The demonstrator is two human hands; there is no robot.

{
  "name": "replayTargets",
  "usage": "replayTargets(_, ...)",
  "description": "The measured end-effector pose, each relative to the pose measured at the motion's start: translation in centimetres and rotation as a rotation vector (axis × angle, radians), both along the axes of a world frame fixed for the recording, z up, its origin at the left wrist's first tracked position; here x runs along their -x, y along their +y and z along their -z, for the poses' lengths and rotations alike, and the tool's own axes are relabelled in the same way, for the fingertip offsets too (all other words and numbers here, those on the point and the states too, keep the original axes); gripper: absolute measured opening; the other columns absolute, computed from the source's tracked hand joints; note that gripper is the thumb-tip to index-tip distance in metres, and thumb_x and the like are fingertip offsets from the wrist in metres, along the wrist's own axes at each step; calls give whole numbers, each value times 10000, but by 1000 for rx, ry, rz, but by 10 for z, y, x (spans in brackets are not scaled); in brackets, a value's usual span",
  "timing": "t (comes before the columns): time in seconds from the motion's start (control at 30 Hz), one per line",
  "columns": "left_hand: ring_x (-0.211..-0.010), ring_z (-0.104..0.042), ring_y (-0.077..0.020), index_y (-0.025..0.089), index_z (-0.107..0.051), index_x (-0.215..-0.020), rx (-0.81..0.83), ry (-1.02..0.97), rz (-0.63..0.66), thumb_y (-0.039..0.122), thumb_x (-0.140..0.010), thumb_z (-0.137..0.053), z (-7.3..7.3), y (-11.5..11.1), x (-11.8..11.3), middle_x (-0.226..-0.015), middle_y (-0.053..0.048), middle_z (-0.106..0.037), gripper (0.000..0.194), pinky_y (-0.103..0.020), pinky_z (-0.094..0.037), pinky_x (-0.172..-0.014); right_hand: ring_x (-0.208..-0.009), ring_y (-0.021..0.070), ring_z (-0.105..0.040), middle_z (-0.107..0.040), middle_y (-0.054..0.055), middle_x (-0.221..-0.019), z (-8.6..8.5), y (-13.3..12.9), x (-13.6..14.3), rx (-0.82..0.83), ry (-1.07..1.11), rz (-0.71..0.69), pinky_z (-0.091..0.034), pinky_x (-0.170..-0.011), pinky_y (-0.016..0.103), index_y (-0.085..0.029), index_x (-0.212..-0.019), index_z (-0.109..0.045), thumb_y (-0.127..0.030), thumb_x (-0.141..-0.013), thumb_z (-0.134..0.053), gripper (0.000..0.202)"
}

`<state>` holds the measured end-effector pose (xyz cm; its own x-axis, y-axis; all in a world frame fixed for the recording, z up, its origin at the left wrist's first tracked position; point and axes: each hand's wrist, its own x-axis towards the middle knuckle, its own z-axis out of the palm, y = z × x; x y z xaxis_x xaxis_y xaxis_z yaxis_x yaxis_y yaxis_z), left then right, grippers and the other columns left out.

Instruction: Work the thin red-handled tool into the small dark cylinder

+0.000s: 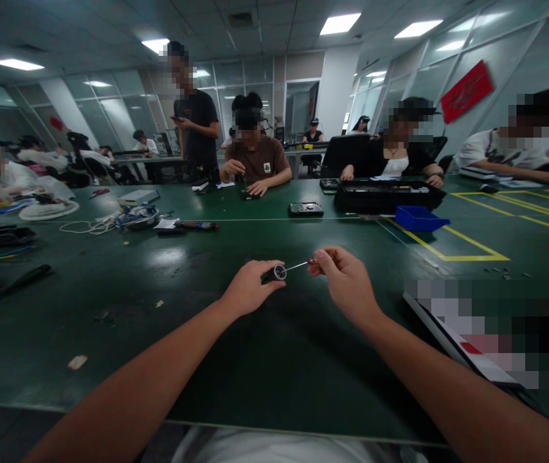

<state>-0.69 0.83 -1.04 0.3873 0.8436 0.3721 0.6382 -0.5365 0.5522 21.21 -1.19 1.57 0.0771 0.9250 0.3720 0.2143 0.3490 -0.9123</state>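
Above the green table (pixel 274 360), my left hand (pixel 251 287) is closed round a small dark cylinder (pixel 279 272), whose round, pale-rimmed open end points to the right. My right hand (pixel 344 276) is closed on the reddish handle of a screwdriver (pixel 296 265). Its thin metal shaft runs left to the cylinder's open end, and the tip appears to be inside the rim. The inside of the cylinder is too small to make out. My fingers cover most of the cylinder's body and much of the handle.
A blue bin (pixel 419 219) and a long black case (pixel 387 195) lie at the back right, a circuit board unit (pixel 306 209) at back centre. Papers (pixel 467 347) are near right. Cables and tools (pixel 139 217) lie back left. Several people sit or stand around.
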Motion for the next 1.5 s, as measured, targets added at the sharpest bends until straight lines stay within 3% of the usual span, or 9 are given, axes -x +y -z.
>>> replayTargets(0.23, -1101, -640, -258, 253, -674, -1260, -1, 8, -12, 325, -860, -747, 0, 0, -1, -1202, -58, -716, 413, -418, -472, -992, -568, 175, -608, -657, 18, -611, -10, -7, 0, -10, -197, 56, -442, -568, 310, -197, -828, -687, -502, -888, -597, 324)
replayTargets(0.43, -1070, -637, -248, 256, -672, -1262, -25, 12, 3, 314, -870, -737, 0, 1, 2, -1163, -49, -721, 402, -404, -470, -959, -737, 204, -668, -715, 42, -810, -3, -7, -1, -71, -222, -26, -476, -647, 325, -216, -920, -637, -351, -904, -521, 179)
replayTargets(0.63, -1026, -622, -245, 237, -675, -1253, -32, 59, 25, 301, -884, -720, -3, -3, 0, -1164, -41, -725, 378, -406, -455, -926, -589, 192, -589, -624, 12, -633, -4, -7, -2, -59, -379, 55, -405, -586, 329, -221, -857, -650, -474, -986, -422, 364)
replayTargets(0.83, -1036, -623, -245, 248, -666, -1270, -22, 41, -7, 303, -878, -727, -2, -1, 1, -1141, -44, -724, 401, -400, -461, -937, -702, 207, -622, -663, 30, -781, -2, -5, -2, -60, -359, -24, -443, -635, 333, -202, -1153, -608, -350, -976, -398, 313)
replayTargets(1.07, -1020, -621, -243, 244, -671, -1266, -15, 64, -10, 292, -869, -740, -3, -2, 0, -1126, -39, -727, 406, -396, -458, -932, -679, 211, -595, -643, 32, -762, -4, -4, -3, -25, -387, 5, -419, -641, 353, -224, -1006, -632, -429, -993, -363, 339)
replayTargets(1.23, -1036, -628, -237, 242, -673, -1260, -1, 55, -13, 292, -873, -738, -3, -1, -1, -1159, -37, -724, 395, -391, -457, -937, -744, 213, -614, -647, 28, -837, 3, -2, -1, -42, -241, -3, -455, -686, 360, -232, -1116, -535, -386, -948, -461, 240)
replayTargets(1.5, -1045, -616, -236, 267, -655, -1282, -25, 40, 29, 328, -890, -718, -1, -2, -1, -1197, -30, -713, 402, -398, -460, -936, -696, 183, -615, -650, 37, -788, 7, 11, 2, 105, 287, -48, -534, -716, 368, -211, -860, -629, -489, -860, -633, 278)
